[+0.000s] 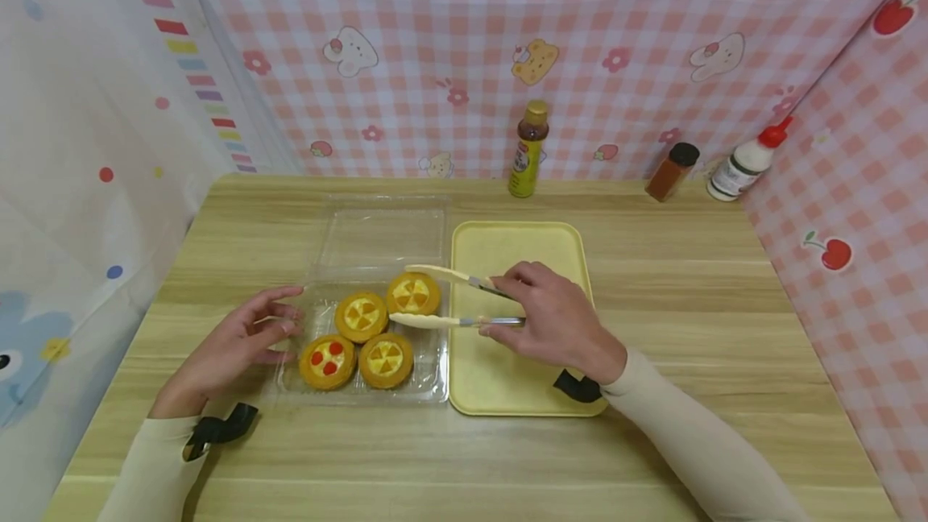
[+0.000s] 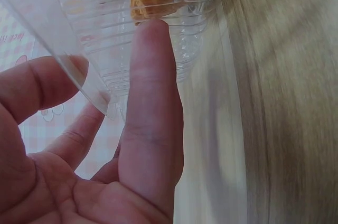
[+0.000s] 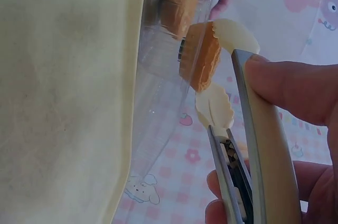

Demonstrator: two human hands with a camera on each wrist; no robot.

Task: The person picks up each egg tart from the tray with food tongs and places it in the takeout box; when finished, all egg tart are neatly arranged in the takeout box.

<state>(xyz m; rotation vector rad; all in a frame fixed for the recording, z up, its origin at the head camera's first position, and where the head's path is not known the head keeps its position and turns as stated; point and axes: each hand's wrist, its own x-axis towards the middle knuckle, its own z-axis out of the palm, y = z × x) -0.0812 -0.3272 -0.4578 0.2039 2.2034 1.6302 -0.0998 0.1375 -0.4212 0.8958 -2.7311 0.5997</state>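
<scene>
My right hand (image 1: 551, 316) grips a pair of tongs (image 1: 428, 321) with metal arms and cream scalloped tips. The spread tips stand on either side of the upper right tart (image 1: 413, 296), which has yellow-orange wedges on top; the right wrist view shows this tart (image 3: 200, 57) between them. It lies in a clear plastic container (image 1: 362, 399) with two similar tarts and one tart with red pieces (image 1: 328, 362). My left hand (image 1: 235, 345) is at the container's left edge, fingers extended. In the left wrist view, one fingertip (image 2: 151, 31) appears against the clear wall.
A pale yellow tray (image 1: 518, 244) lies right of the container, partly under my right hand. The container's clear lid (image 1: 384, 232) is folded back. Along the rear stand a yellow-labelled bottle (image 1: 528, 153), a black-capped spice jar (image 1: 670, 173) and a red-tipped white bottle (image 1: 743, 167).
</scene>
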